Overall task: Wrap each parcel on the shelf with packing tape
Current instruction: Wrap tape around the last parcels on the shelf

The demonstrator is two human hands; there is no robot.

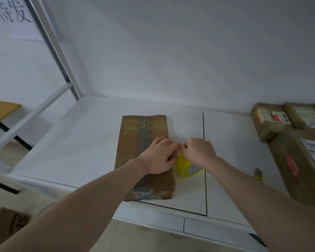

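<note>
While the two hands are meeting over the parcel's right edge, the right hand (198, 151) is curling its fingers with the tips pinched together, though what they are nipping is too small to tell; the left hand (159, 157) is lying on the brown parcel (135, 142), fingers bent toward that same pinch, and whether it is holding anything I cannot tell; just beneath the knuckles a yellow tape roll (185, 167) is resting on its side against the parcel; the parcel is lying flat on the white shelf (80, 142); further right of the grip a small cutter (258, 173) is lying near the front edge; beyond it, more parcels (287, 128) are crowding the shelf's right end.
</note>
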